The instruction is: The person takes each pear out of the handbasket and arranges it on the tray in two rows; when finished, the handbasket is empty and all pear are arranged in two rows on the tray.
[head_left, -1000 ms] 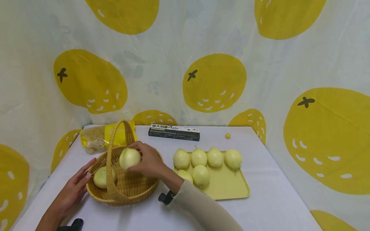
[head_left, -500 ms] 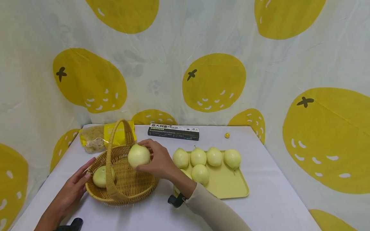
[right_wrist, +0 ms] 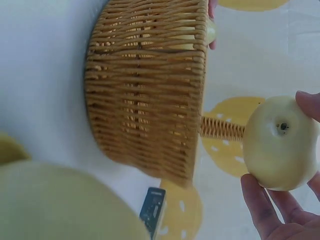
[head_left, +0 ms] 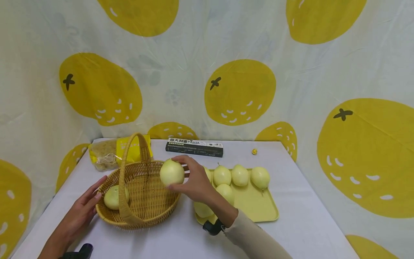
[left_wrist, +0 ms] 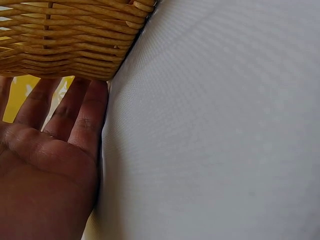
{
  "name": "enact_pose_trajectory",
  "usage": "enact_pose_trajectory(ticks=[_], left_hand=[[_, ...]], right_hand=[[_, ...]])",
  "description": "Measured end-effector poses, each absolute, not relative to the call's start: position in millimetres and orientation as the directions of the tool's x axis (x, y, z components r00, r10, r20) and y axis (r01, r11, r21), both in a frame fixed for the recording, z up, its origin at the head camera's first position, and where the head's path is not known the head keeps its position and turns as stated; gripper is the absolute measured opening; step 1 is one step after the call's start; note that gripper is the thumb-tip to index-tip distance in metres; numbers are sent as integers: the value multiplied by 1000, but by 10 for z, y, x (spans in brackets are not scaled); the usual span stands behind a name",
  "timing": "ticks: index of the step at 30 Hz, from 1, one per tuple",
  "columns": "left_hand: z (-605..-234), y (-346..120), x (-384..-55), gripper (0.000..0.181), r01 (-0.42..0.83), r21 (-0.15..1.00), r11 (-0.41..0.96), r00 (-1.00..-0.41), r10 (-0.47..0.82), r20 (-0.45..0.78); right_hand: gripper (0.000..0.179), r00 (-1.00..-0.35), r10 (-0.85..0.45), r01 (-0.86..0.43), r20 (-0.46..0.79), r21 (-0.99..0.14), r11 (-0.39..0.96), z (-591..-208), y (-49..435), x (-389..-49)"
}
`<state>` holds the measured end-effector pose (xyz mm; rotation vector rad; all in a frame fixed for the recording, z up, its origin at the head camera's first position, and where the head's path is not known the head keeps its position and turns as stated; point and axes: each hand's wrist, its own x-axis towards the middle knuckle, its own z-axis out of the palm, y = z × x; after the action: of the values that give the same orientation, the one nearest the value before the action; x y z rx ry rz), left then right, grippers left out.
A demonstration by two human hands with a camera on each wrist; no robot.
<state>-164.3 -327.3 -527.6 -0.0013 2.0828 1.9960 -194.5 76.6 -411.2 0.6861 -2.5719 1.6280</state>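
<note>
My right hand (head_left: pixel 198 183) pinches a pale yellow-green pear (head_left: pixel 172 173) between thumb and fingers, above the right rim of a wicker basket (head_left: pixel 152 212). In the right wrist view this held pear (right_wrist: pixel 280 145) is out beyond the basket's rim, its dimpled end facing the camera. Another pear (head_left: pixel 111 198) lies inside the basket at the left, partly behind the arched handle. Against the basket's left side rests my left hand (head_left: pixel 81 212), thumb near the rim. The left wrist view shows its fingers (left_wrist: pixel 87 117) extended, tips against the woven wall (left_wrist: pixel 65 45).
A yellow tray (head_left: pixel 255 207) with several pears (head_left: pixel 240 175) stands right of the basket, partly hidden by my right arm. Behind are a yellow bag (head_left: pixel 108 153) of dry food and a black pasta box (head_left: pixel 194 148). One small gold-coloured item (head_left: pixel 254 151) lies back right.
My right hand has lifted the pear from within the basket and carried it rightward to over the rim. The left hand and basket have stayed in place.
</note>
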Motion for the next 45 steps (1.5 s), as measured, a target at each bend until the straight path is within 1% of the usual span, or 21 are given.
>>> enact_pose_trajectory(ticks=[8, 14, 17, 22, 31, 35, 45], left_hand=[[-5280, -3280, -1642, 66, -165, 985, 41, -969, 181, -170], [-5308, -3295, -1651, 64, -138, 990, 24, -971, 194, -141], [-5320, -3299, -1655, 65, -145, 989, 30, -970, 191, -148], [-5316, -3297, -1654, 65, -151, 988, 30, -970, 190, -154], [-5279, -3290, -1652, 65, -165, 986, 29, -967, 191, -168], [-5275, -3294, -1647, 65, -164, 986, 14, -967, 198, -163], [-5273, -3301, -1647, 65, -149, 989, 25, -967, 205, -151]], right_hand=[[77, -908, -321, -382, 268, -843, 378, -4055, 1053, -1866], [77, -932, -270, -334, 241, -860, 386, -4028, 1256, -1792], [78, -941, -247, -311, 230, -873, 375, -4027, 1358, -1757], [79, -942, -236, -313, 238, -876, 368, -4046, 1529, -1717], [76, -955, -182, -291, 235, -860, 419, -4110, 1835, -1665], [75, -963, -153, -265, 221, -870, 417, -4116, 1967, -1647], [76, -973, -86, -229, 213, -867, 442, -4130, 2315, -1594]])
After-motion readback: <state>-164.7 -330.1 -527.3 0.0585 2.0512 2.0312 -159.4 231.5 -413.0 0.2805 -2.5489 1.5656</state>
